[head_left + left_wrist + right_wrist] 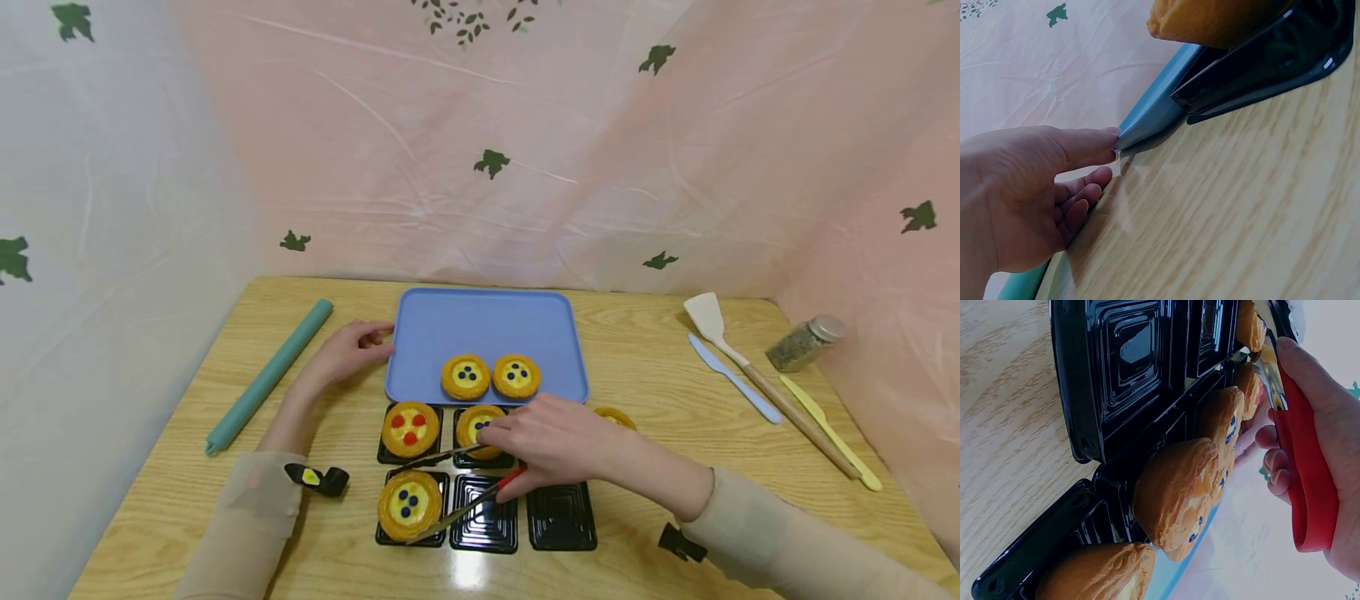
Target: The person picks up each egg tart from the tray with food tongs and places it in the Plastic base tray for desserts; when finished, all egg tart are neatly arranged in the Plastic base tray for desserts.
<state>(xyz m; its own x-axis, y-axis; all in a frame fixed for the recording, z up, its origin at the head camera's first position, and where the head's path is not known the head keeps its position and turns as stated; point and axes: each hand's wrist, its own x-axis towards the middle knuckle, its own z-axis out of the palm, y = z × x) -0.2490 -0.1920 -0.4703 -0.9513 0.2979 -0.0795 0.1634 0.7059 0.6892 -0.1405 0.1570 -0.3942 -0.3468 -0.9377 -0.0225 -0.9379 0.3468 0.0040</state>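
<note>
My right hand [551, 442] holds red-handled tongs [1310, 462]. Their two arms spread around a blueberry-topped egg tart [409, 506] in the front left black tray [444, 533]; whether they touch it I cannot tell. At the left rim of a blue serving tray [480, 321], my left hand [348, 354] pinches the edge between thumb and fingers. Two blueberry tarts [466, 377] lie near that tray's front edge. Behind the front tart, a red-topped tart [410, 430] fills another black tray. Part of a blueberry tart [472, 421] shows beside my right fingers.
Two front black trays [484, 525] hold nothing. Another tart [615, 415] is partly hidden behind my right wrist. A green rolling pin [270, 375] lies left. To the right are a spatula [705, 317], a blue knife [735, 379], a yellow knife [813, 408] and a seasoning jar [804, 343].
</note>
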